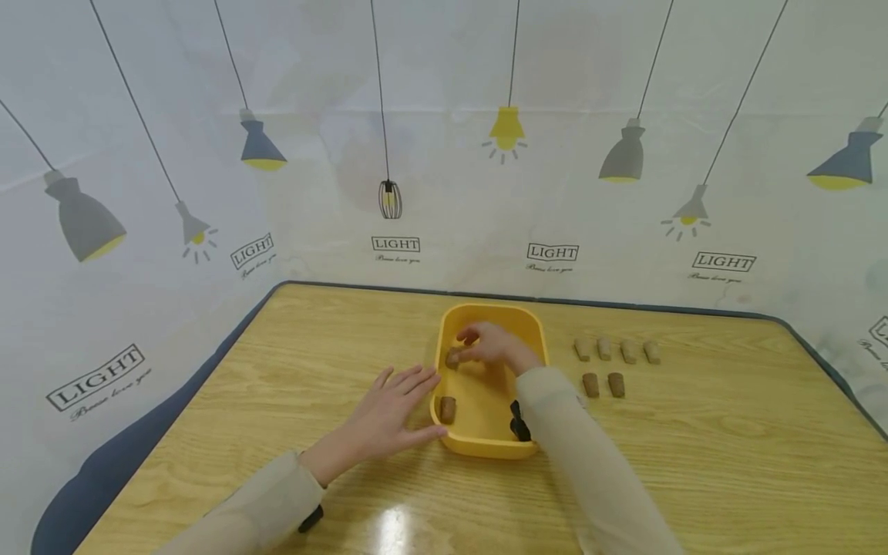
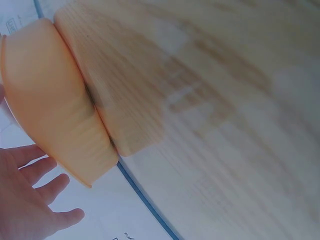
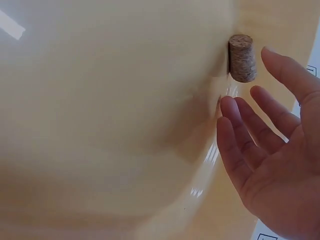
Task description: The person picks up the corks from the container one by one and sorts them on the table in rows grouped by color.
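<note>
A yellow plastic bin (image 1: 486, 447) stands on the wooden table. My left hand (image 1: 388, 412) has its fingers spread against the bin's left rim; the left wrist view shows the same hand (image 2: 30, 190) beside the bin's wall (image 2: 60, 100). Inside the bin, my right hand (image 1: 491, 343) reaches toward a cork stopper (image 1: 452, 358) near the left wall. In the right wrist view that cork (image 3: 242, 59) lies beside the thumb, with a gap between it and the loosely bent fingers of the hand (image 3: 280, 165). Another, darker cork (image 1: 448, 410) lies in the bin's near left corner.
Right of the bin, several light corks (image 1: 605, 349) form a row on the table (image 1: 728, 432), with two darker corks (image 1: 591, 385) in front. A black object (image 1: 519, 422) shows under the right sleeve. A curtain printed with lamps (image 1: 472, 193) surrounds the table's far side.
</note>
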A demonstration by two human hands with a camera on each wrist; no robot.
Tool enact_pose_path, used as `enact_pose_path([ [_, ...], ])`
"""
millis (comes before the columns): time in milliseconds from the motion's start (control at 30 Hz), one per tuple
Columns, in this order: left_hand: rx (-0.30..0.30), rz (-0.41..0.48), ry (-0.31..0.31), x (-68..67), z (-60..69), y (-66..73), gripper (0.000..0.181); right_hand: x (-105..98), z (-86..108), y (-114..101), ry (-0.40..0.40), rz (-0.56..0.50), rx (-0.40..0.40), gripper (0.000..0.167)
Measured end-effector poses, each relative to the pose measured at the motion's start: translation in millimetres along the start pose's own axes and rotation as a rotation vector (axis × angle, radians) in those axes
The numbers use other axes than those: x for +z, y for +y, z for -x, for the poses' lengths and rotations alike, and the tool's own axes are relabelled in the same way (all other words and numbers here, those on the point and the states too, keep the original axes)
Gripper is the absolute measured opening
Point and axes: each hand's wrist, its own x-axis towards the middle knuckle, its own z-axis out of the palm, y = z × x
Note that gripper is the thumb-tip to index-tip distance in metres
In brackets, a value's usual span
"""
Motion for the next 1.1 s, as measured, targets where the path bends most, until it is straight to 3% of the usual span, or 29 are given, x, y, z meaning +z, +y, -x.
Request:
enact_pose_path([
  [667,-0.003,0.01,0.007,1.0,1.1,0.8,0.076,10.4,-3.2,-3.8,0.022,0.161,-0.09,0.029],
  [1100,-0.021,0.018,-0.008,-0.3,0.5,1.3,0.076,-9.1,4.0,0.4,0.032,0.137,-0.123,0.028],
])
